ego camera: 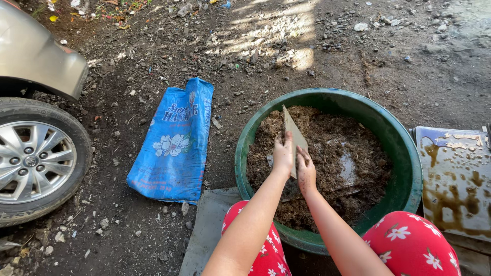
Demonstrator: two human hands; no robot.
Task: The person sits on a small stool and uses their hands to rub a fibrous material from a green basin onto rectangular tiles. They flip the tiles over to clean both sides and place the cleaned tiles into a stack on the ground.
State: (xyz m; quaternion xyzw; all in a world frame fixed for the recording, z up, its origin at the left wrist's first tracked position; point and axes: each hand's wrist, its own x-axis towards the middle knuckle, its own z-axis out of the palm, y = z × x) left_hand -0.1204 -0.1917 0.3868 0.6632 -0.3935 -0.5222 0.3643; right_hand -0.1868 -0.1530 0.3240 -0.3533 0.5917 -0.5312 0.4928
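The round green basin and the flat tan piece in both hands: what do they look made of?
Round green basin: likely moulded plastic, going by its smooth, slightly glossy rim of even colour. Flat tan piece: thin, stiff, matte, straight-edged; probably cardboard or thin board, cannot tell which. Left hand and right hand grip it.

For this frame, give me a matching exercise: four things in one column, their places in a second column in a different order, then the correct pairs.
Things:
1. blue sack
2. car wheel
3. flat board
4. stained metal sheet

Places:
A. far left edge
B. right of the green tub
C. held by both hands over the soil
D. flat on the ground, left of the tub

Pairs: 1-D, 2-A, 3-C, 4-B
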